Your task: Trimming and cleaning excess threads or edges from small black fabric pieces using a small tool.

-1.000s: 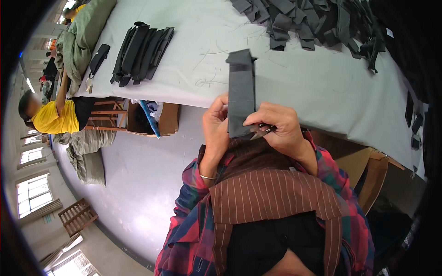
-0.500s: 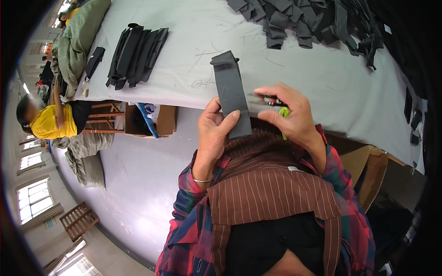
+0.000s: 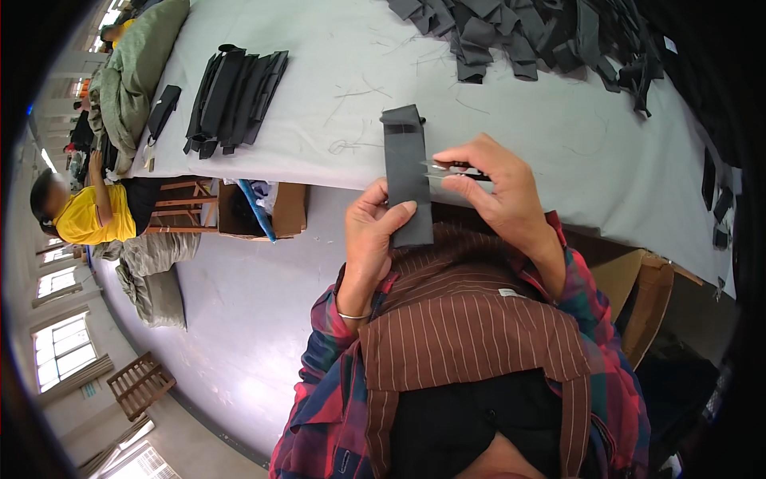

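A folded dark grey fabric strip (image 3: 405,164) stands nearly upright in my left hand (image 3: 371,231), the thumb pressed on its front near the lower end. My right hand (image 3: 507,188) is closed around small black-handled thread snips (image 3: 461,165). Their two blades are apart and point left, with the tips at the right edge of the strip. Whether they touch the cloth I cannot tell. Loose threads lie on the pale table cover (image 3: 335,136) beyond both hands.
A row of dark strips (image 3: 237,102) lies on the table at left, a loose heap (image 3: 519,32) at far right. Beneath the table edge are cardboard boxes (image 3: 292,211). A person in a yellow top (image 3: 94,211) is at left, beside a wooden rack (image 3: 187,203).
The strip has turned more upright and its top end has come nearer. The snips have turned and moved closer to its edge. A bright green part seen at my right palm is now hidden.
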A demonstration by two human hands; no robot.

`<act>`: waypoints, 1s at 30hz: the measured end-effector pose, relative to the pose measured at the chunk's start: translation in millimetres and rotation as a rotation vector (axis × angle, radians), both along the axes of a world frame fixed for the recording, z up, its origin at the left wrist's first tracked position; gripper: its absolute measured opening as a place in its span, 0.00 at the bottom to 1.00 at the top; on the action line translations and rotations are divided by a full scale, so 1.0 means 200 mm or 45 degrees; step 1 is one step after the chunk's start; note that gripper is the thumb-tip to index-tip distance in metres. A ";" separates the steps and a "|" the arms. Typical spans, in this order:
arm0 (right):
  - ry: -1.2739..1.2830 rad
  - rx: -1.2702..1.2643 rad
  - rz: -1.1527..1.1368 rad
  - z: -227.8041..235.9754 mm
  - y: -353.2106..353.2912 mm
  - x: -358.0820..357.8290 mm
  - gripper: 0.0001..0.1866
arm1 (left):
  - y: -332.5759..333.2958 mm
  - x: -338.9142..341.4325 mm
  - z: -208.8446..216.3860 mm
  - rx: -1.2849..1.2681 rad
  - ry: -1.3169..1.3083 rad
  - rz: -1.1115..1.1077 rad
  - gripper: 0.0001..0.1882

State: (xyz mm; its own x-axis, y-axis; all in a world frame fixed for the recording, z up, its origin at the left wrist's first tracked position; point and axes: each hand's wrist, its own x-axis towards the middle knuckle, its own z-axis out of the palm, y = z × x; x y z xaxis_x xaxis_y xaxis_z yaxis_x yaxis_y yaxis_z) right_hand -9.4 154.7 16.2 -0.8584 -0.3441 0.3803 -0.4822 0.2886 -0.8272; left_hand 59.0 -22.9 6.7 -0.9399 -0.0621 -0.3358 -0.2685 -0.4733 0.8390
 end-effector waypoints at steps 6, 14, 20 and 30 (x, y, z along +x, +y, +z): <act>-0.167 0.128 0.009 -0.04 -0.03 0.05 0.08 | 0.02 0.01 -0.07 -0.157 0.028 -0.035 0.07; 0.137 0.190 -0.035 -0.04 -0.07 0.05 0.05 | 0.03 0.00 -0.04 -0.201 0.102 -0.042 0.07; 0.212 0.152 -0.095 -0.05 -0.07 0.07 0.06 | 0.03 0.01 -0.05 -0.230 0.150 -0.036 0.06; 0.325 0.231 -0.086 -0.04 -0.07 0.05 0.06 | 0.03 0.00 -0.04 -0.242 0.141 -0.045 0.05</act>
